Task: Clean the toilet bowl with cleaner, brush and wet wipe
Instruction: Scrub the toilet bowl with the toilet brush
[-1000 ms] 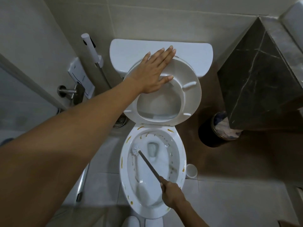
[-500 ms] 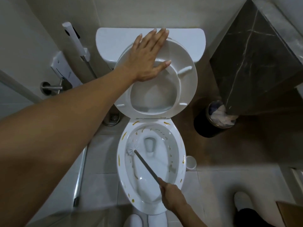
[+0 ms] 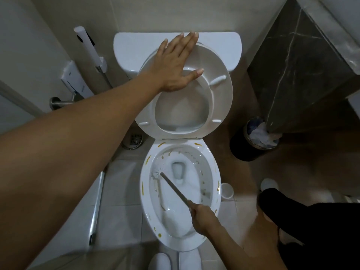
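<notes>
Glossy white toilet bowl (image 3: 145, 193) (ceramic-looking); veined dark stone counter (image 3: 303, 75).

White oval toilet bowl (image 3: 145, 191) open from above; raised white plastic seat (image 3: 220, 98) blocks behind, grey brush handle (image 3: 175, 189) crosses inside, black round bin (image 3: 241, 147) crowds right side.

floor (image 3: 124, 193): tiled | toilet (image 3: 145, 193) | bin (image 3: 241, 151) | cup (image 3: 227, 190) | drain (image 3: 134, 140)

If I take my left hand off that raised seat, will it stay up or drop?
It may drop: the left hand lies flat against the raised seat, which suggests it won't stand alone. It looks like rigid plastic on a hinge, so it would probably swing down whole onto the bowl, not flex.
</notes>
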A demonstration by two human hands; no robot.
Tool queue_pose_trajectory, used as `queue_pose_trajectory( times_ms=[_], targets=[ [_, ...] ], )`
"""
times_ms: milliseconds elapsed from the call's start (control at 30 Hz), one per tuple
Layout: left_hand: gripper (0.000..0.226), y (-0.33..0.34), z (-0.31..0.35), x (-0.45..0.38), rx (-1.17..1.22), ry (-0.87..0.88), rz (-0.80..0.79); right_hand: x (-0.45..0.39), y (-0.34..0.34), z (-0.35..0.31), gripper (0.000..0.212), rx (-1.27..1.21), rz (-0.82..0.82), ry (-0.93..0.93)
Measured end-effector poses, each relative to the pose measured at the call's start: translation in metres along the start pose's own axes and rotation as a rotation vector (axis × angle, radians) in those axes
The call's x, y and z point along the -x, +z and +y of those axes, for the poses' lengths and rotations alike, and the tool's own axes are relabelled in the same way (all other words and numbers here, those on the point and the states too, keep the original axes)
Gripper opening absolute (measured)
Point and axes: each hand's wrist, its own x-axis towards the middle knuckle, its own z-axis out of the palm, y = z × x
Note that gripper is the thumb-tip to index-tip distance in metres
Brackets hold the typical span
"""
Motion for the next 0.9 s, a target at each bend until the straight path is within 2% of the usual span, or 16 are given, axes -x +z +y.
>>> queue_pose_trajectory(
  times_ms=[200,333,467,767,900],
  targets=[
    [0.084,-0.001,0.0,0.0,0.016,-0.006,-0.019,0.05,0.003,0.035,0.042,0.108,-0.094,-0.002],
    [0.083,0.0,0.0,0.0,0.011,-0.013,-0.014,0.021,-0.01,0.017,0.041,0.079,-0.064,-0.061],
    [0.082,0.0,0.001,-0.001,0.008,-0.007,-0.011,-0.016,-0.026,-0.002,0.041,0.071,0.007,-0.038],
    [0.083,-0.001,0.002,-0.001,0.011,-0.025,-0.024,0.009,-0.035,0.024,0.036,0.029,-0.142,-0.027],
    [0.082,0.001,0.003,-0.002,-0.002,-0.038,-0.022,-0.011,-0.039,0.004,0.038,0.077,-0.065,0.011]
  ],
)
